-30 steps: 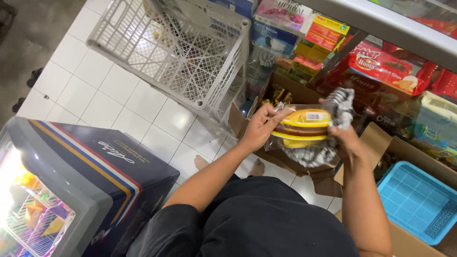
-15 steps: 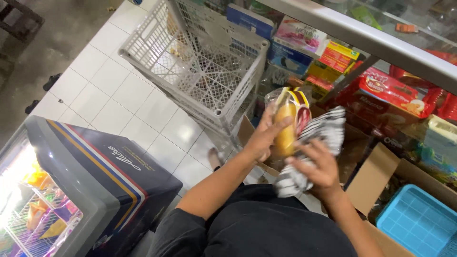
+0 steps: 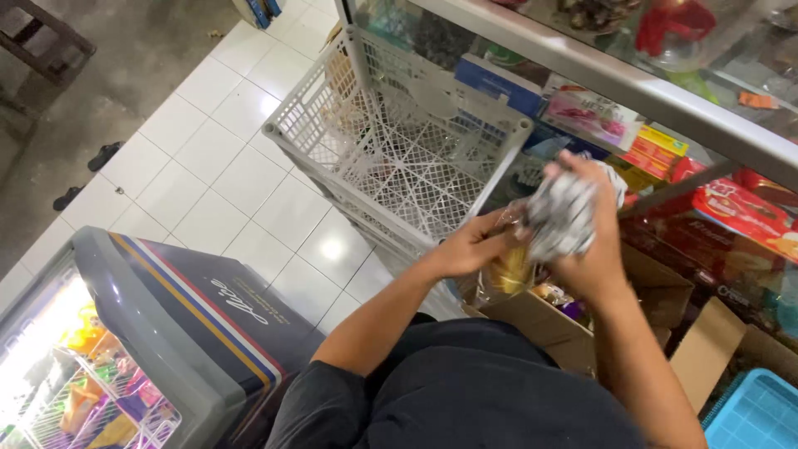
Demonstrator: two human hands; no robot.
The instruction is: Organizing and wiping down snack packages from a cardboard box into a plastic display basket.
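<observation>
Shop floor; left hand [image 3: 470, 247] grips yellow packet [image 3: 509, 268]; right hand [image 3: 590, 249] clutches cloth [image 3: 559, 218].

Crumpled cloth rag [image 3: 565, 218] — soft, matt; white plastic crate [image 3: 399, 158]; glossy floor tiles [image 3: 241, 175].

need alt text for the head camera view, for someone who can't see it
Seen from above, a person's right hand presses a grey-and-white cloth against a yellowish packet held by the left hand, over an open cardboard box. A white plastic crate, stocked shelves and a chest freezer surround them.
</observation>
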